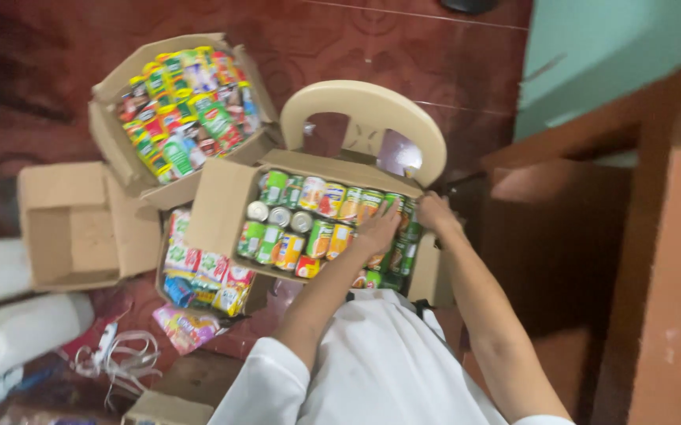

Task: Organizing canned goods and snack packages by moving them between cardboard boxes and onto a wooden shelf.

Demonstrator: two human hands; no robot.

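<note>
We are resting our left hand [377, 230] flat, fingers spread and grasping nothing, on the canned goods [309, 224] lying in rows inside the open cardboard box [218, 206], which is sitting on the seat of a cream plastic chair [372, 106]. Our right hand [435, 211] is touching the box's far right corner; we cannot tell whether it is clenching anything. On the red floor [317, 39], a second box of colourful packets [183, 110] and an empty carton [65, 224] are standing to the left.
</note>
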